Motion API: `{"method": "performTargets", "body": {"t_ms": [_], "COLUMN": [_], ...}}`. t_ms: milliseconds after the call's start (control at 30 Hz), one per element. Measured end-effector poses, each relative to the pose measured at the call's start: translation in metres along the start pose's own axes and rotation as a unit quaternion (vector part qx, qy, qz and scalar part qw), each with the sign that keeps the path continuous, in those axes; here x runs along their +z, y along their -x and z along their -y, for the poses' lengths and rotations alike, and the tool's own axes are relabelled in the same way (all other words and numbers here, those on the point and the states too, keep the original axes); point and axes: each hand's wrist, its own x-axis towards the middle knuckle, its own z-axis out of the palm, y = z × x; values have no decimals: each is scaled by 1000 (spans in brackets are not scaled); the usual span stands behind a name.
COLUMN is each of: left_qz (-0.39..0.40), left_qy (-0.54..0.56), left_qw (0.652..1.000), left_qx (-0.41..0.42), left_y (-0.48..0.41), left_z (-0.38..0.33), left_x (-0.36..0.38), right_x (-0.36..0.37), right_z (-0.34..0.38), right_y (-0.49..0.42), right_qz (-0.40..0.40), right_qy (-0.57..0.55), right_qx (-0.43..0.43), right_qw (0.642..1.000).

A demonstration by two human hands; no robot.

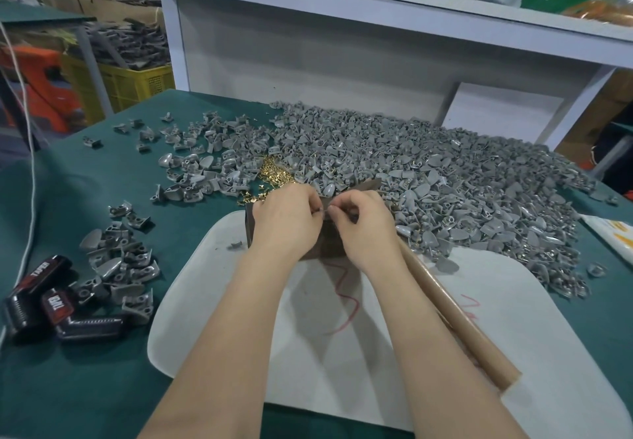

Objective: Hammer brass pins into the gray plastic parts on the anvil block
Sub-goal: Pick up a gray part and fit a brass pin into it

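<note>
- i see the green table cover filling most of the view.
- a white board lies on it near me, with red scribbles on it.
- the big heap of gray plastic parts sits at the back right and spills onto the board's right corner.
- a brown tube lies diagonally on the board, partly under the right forearm.
- a smaller cluster of gray parts sits to the left of the board.
- black and red tools sit at the left edge, touching that cluster.
- the anvil block is dark brown, at the board's far edge, mostly hidden under both hands.
- the left hand and the right hand are over the block, fingers curled, fingertips meeting.
- the brass pins are a small pile just beyond the left hand, at the heap's left edge.
- both hands pinch a small piece between them. it's too small for me to tell whether it's a pin or a part.
</note>
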Motion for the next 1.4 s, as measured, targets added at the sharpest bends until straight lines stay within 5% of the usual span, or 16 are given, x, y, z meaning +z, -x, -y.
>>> {"method": "performTargets", "body": {"t_ms": [567, 867, 1400], "left_qz": [-5, -5, -8], "left_qy": [2, 11, -3], "left_qw": [1000, 1000, 1000], "left_qx": [1, 9, 2], "left_y": [0, 1, 1], "left_z": [1, 0, -1], "left_x": [0, 0, -1], "right_x": [10, 7, 11], "right_z": [4, 14, 2], "right_y": [4, 2, 4], "right_qz": [-43, -17, -56], "right_qy": [7, 106, -24], "right_qx": [19, -21, 24], "right_qw": [999, 994, 998]}}
